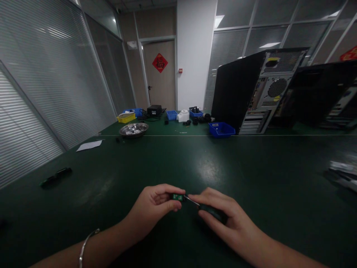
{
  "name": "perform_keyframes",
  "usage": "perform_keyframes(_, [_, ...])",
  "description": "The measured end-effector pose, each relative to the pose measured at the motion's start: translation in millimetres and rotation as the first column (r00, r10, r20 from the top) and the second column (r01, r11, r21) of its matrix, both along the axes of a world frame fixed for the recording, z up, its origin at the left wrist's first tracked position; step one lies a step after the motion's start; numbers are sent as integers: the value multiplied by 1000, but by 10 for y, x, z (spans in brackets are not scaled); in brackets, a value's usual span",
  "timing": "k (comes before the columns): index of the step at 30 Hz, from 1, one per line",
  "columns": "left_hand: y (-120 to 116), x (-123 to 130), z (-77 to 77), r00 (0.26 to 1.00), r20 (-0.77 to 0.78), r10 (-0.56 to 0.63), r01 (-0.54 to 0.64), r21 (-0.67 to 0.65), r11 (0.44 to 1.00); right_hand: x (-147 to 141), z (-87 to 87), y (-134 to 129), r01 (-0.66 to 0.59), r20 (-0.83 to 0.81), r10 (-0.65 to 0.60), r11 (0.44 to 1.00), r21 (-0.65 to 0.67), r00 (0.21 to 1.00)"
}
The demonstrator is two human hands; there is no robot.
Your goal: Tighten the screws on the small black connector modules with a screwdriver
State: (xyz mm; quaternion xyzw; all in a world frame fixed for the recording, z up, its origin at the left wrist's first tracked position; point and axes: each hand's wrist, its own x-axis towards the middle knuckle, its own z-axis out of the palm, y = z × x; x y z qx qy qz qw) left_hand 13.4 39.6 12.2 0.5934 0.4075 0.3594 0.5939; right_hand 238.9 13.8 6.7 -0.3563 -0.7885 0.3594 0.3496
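Note:
Between the thumb and fingers of my left hand (156, 203) is a small green circuit board (177, 197) with a dark part at its right end. My right hand (227, 216) is closed round the dark handle of a screwdriver (192, 200), with a finger stretched along its thin metal shaft. The screwdriver's tip meets the right end of the board; whether it sits on a screw is too small to tell. Both hands are just above the green table (156, 160) near its front.
A dark tool with a green end (55, 176) and a white paper (89, 145) lie left. Farther back are a metal bowl (134, 129), a blue bin (221, 130), a yellow tray (126, 118) and a white housing (183, 116). A computer case (240, 89) stands at the right.

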Motion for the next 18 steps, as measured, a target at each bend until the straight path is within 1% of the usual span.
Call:
perform_keyframes(4, [-12, 2, -36, 1000, 4, 8, -8, 55, 998, -3, 8, 5, -9, 10, 9, 1000, -22, 1000])
perform_keyframes(7, [-28, 9, -34, 1000, 6, 10, -10, 78, 997, -1, 8, 4, -23, 5, 24, 999, -26, 1000])
perform_keyframes(14, [-36, 4, -17, 999, 12, -43, 42, 23, 999, -4, -21, -1, -51, -50, 50, 999, -14, 998])
perform_keyframes(18, [-28, -8, -18, 998, 23, -60, 60, 6, 998, 5, -25, -9, -52, -50, 51, 998, -26, 997])
